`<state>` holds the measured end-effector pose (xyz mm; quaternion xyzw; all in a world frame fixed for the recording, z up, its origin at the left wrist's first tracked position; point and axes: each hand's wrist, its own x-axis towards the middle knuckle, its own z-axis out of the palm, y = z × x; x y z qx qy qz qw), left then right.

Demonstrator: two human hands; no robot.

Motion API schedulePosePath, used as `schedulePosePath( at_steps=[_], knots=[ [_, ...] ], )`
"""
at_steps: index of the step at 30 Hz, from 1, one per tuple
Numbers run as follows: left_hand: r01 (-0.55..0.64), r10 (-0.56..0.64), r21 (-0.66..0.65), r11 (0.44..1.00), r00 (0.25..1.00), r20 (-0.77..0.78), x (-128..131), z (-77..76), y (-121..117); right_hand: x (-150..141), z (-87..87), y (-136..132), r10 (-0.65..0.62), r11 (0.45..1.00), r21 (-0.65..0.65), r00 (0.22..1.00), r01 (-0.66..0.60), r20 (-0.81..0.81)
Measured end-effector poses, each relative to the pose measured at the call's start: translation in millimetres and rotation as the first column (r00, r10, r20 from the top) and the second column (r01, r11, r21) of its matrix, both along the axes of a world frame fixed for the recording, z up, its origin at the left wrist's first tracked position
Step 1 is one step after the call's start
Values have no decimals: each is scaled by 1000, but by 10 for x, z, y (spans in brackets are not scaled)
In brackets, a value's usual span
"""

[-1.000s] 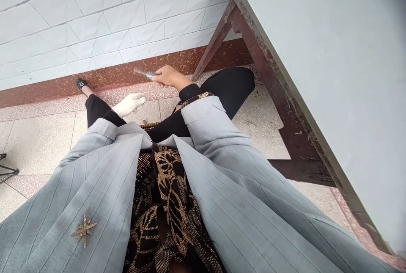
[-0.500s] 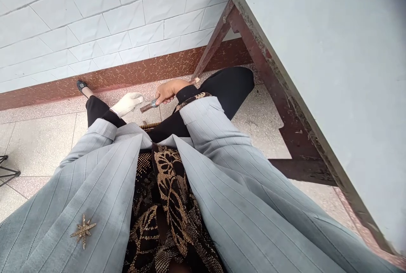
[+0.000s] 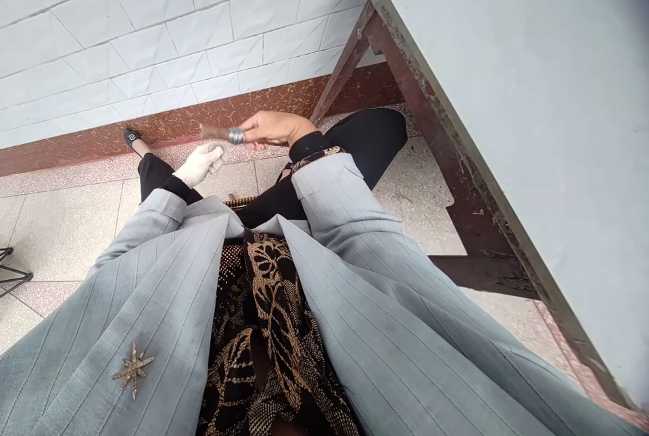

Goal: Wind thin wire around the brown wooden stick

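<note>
The brown stick (image 3: 215,132) with silver wire (image 3: 236,136) around it is just past the far side of the left grip (image 3: 197,164). The right grip (image 3: 271,128) pinches its right end. The stick is farther away than a moment ago, and it points left now, not toward the near side. The left grip, in a white glove, is curled; I can't tell if it pinches anything. The desk (image 3: 532,118) is on the right, and the tiled wall (image 3: 152,30) is far.
</note>
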<state>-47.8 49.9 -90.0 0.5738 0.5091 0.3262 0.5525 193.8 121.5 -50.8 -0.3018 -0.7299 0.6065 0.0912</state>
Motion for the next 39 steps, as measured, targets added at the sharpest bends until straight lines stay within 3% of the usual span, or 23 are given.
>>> schedulePosePath(
  at_steps=[3,6,10,14,18,22,26,31,35,39],
  knots=[
    [75,-75,-33,997,997,-25,36,4,-44,-31,-1,-1,-278,956,76,956,285,-93],
    [142,-146,-42,989,979,-142,89,69,-93,-97,-72,33,-362,923,170,928,345,86],
    [166,-162,-12,986,943,-290,131,162,-119,-164,-164,58,-196,967,236,873,96,446],
    [189,-179,-6,982,920,-348,117,164,-92,-183,-186,20,84,989,47,790,-142,608],
    [156,-152,-6,988,951,-270,56,97,-36,-179,-149,-6,242,968,-89,796,-233,554],
    [172,-173,-18,985,977,-124,-12,78,-2,-163,-101,-5,268,963,-136,842,-231,468],
    [117,-121,-68,991,991,-62,-31,102,2,-137,-85,-13,302,953,-146,883,-266,360],
    [60,-59,-143,988,998,10,-26,6,4,-113,-69,-40,252,968,-98,911,-233,326],
    [36,-29,-84,996,997,75,-49,-108,-14,-88,-46,-28,194,981,-52,956,-187,220],
    [95,-89,-68,993,992,84,-48,-125,-49,-95,-92,25,-9,998,61,998,5,69]
  ],
)
